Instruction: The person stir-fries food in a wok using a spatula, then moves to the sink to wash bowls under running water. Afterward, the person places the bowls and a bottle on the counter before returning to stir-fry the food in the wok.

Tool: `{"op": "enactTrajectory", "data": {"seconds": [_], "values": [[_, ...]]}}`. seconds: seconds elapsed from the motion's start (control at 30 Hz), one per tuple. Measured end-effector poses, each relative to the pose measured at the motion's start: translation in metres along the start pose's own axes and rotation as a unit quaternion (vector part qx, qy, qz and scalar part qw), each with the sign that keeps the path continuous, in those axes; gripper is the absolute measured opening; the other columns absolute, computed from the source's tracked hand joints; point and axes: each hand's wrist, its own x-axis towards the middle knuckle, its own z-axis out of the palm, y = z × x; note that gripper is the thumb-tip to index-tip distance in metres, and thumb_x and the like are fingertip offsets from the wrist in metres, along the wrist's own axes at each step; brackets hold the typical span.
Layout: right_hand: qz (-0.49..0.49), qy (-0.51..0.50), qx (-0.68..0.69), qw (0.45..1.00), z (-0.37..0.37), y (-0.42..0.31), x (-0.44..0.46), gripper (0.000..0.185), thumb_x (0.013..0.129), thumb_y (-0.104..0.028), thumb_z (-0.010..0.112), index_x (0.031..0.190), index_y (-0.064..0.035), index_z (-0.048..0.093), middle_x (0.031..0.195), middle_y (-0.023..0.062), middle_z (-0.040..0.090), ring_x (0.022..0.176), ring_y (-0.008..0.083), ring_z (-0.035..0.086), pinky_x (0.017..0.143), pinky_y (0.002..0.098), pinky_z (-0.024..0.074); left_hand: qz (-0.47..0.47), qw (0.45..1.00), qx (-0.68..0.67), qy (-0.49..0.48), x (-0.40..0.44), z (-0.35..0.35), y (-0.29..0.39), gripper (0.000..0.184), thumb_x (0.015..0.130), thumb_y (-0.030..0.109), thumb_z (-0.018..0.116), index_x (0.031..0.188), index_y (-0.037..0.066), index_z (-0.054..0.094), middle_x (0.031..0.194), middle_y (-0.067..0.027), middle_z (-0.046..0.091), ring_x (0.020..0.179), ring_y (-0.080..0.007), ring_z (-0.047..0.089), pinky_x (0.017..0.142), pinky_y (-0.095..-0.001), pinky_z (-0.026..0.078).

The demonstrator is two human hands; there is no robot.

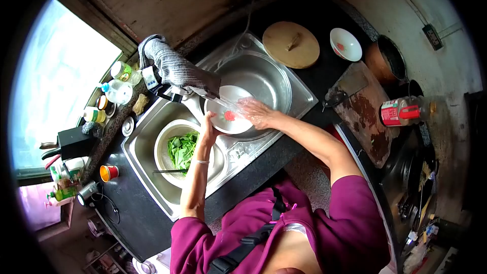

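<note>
A white bowl (227,122) with a red mark inside is tilted under the running water (228,103), over the divider of the metal double sink (269,82). My left hand (209,128) grips its near left rim. My right hand (256,113) lies at the bowl's right side, wet and partly inside it, fingers extended. The tap's spout is wrapped in a grey knitted cloth (177,66). Below my left hand, a white colander (161,153) with green leaves (181,148) stands in the left basin. A dark thin stick (170,171) lies across its edge.
Behind the sink are a round wooden lid (290,44) and another white bowl (346,44). A cleaver (350,85) lies on the worn cutting board (368,116) at right, near a red-labelled bottle (401,111) and a brown pot (381,61). Bottles (119,91), a knife block (76,143) and an orange cup (108,173) line the left.
</note>
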Motion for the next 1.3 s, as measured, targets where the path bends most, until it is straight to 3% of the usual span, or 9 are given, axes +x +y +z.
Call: {"op": "enactTrajectory", "data": {"seconds": [0.1,0.17,0.33,0.6,0.73,0.83,0.9,1.23,1.3], "values": [[-0.039,0.087,-0.070,0.993,-0.003,0.004,-0.003,0.064,0.067,-0.012,0.052,0.129,-0.0021,0.039,0.137,0.0188,0.033,0.127,0.0243,0.034,0.109,0.0453,0.0150,0.000,0.999,-0.034,0.007,-0.009,0.008,0.005,0.059,0.075,0.034,0.046,0.121,-0.001,0.037,0.111,-0.0232,0.050,0.095,-0.0356,0.056,0.066,-0.0520,0.053],[0.015,-0.136,0.021,0.990,-0.029,-0.017,-0.005,0.062,0.066,-0.009,0.053,0.125,0.0045,0.040,0.129,0.0208,0.042,0.124,0.0298,0.036,0.109,0.0439,0.0152,0.004,1.000,-0.025,0.018,-0.015,0.014,0.009,0.062,0.074,0.035,0.048,0.122,-0.002,0.035,0.112,-0.0230,0.049,0.094,-0.0362,0.056,0.070,-0.0531,0.051],[-0.042,0.061,0.535,0.842,-0.018,-0.035,0.030,0.022,0.080,-0.019,0.049,0.094,-0.0014,0.052,0.097,0.0177,0.057,0.092,0.0284,0.056,0.080,0.0401,0.0449,-0.001,0.999,-0.035,0.036,0.009,0.015,-0.027,0.052,0.077,0.036,0.042,0.113,0.000,0.044,0.103,-0.0202,0.053,0.091,-0.0354,0.057,0.068,-0.0530,0.052],[0.063,-0.049,0.184,0.980,-0.024,0.004,0.000,0.038,0.090,-0.037,0.036,0.102,-0.0100,0.059,0.109,0.0185,0.058,0.108,0.0327,0.050,0.089,0.0440,0.0382,-0.022,0.998,-0.060,0.021,0.006,0.011,-0.011,0.063,0.076,0.036,0.044,0.126,-0.001,0.030,0.115,-0.0254,0.046,0.093,-0.0414,0.055,0.066,-0.0524,0.052],[0.171,-0.109,0.353,0.913,-0.077,-0.042,0.004,0.044,0.091,-0.041,0.034,0.096,-0.0069,0.061,0.100,0.0253,0.058,0.104,0.0352,0.053,0.086,0.0421,0.0405,-0.030,0.990,-0.125,0.055,0.050,-0.007,-0.056,0.054,0.078,0.035,0.045,0.120,0.002,0.035,0.112,-0.0243,0.043,0.085,-0.0403,0.057,0.058,-0.0491,0.055],[-0.012,0.069,0.638,0.767,-0.021,-0.035,0.033,0.043,0.091,-0.041,0.036,0.108,-0.0094,0.058,0.111,0.0195,0.056,0.104,0.0350,0.052,0.088,0.0390,0.0403,-0.019,0.995,-0.094,0.009,0.013,0.024,-0.037,0.047,0.079,0.031,0.043,0.115,0.001,0.039,0.098,-0.0219,0.052,0.078,-0.0359,0.059,0.051,-0.0467,0.055],[0.024,-0.081,0.276,0.957,-0.019,0.001,0.020,0.045,0.091,-0.040,0.035,0.122,-0.0109,0.049,0.121,0.0142,0.053,0.112,0.0299,0.048,0.094,0.0373,0.0377,-0.009,0.991,-0.122,0.045,0.007,0.024,-0.035,0.047,0.079,0.031,0.043,0.113,0.000,0.041,0.088,-0.0207,0.055,0.073,-0.0345,0.060,0.047,-0.0461,0.054],[-0.032,0.033,0.547,0.836,-0.022,-0.020,0.031,0.041,0.089,-0.035,0.043,0.117,-0.0060,0.052,0.115,0.0162,0.056,0.107,0.0282,0.052,0.093,0.0359,0.0379,-0.016,0.997,-0.077,0.013,0.003,0.024,-0.024,0.050,0.080,0.034,0.042,0.114,-0.002,0.041,0.088,-0.0216,0.055,0.069,-0.0351,0.059,0.050,-0.0452,0.055],[-0.064,0.003,0.205,0.977,0.011,0.016,0.030,0.039,0.090,-0.033,0.041,0.116,-0.0065,0.053,0.115,0.0152,0.056,0.108,0.0292,0.052,0.096,0.0379,0.0361,-0.029,0.997,-0.065,0.032,0.003,0.016,-0.020,0.051,0.079,0.034,0.043,0.114,-0.003,0.042,0.088,-0.0228,0.055,0.068,-0.0353,0.059,0.050,-0.0453,0.055]]}}
